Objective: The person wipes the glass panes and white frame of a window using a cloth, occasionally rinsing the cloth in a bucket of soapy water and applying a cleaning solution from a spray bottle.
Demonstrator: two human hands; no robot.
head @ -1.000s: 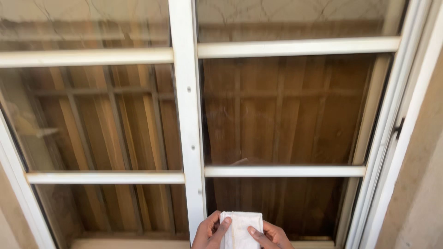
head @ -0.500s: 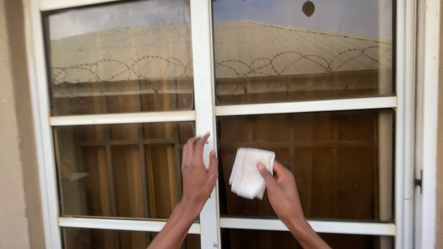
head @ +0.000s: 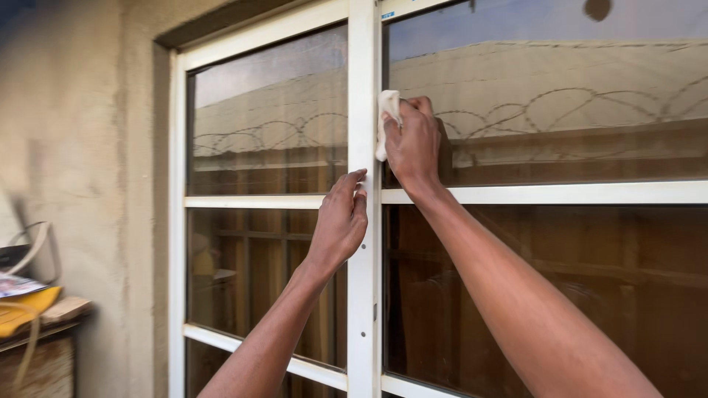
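I face a white-framed window (head: 364, 66) with several glass panes. My right hand (head: 414, 141) presses a folded white cloth (head: 386, 118) against the upper right pane (head: 560, 96), right beside the vertical centre bar. My left hand (head: 341, 221) rests flat on that centre bar just below the horizontal crossbar (head: 546, 193), fingers pointing up. Most of the cloth is hidden behind my right hand. The glass reflects a roof, a wall topped with coiled wire and sky.
A rough beige plastered wall (head: 81, 133) borders the window on the left. At the lower left stands a wooden stand (head: 44, 346) carrying yellow and printed items and a pale cord. A dark spot (head: 596, 7) marks the top right pane.
The view has swung left and closer to the window. My right hand has carried the cloth up onto the upper right pane, and my left hand has stayed on the centre bar.
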